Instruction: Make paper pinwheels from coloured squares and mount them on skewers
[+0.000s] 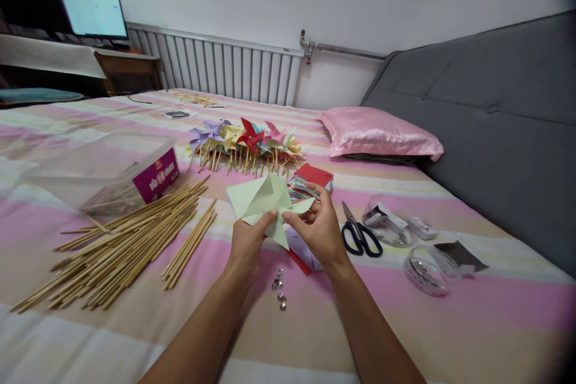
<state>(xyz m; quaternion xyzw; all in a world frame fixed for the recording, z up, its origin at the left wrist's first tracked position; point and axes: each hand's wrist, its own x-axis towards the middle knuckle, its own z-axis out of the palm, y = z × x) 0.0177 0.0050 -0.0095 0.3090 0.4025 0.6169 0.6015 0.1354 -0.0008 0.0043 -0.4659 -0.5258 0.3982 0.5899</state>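
I see pale green paper (265, 195) spanning the hands: left hand (246, 245) pinches its near-left part, right hand (324, 233) its right side, thumbs just apart.

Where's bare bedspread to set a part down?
Bare bedspread between pillow and scissors; also below the lower round container, and below the small stick bundle. Crowded: the middle, where left hand and right hand hold green paper near the paper stack.
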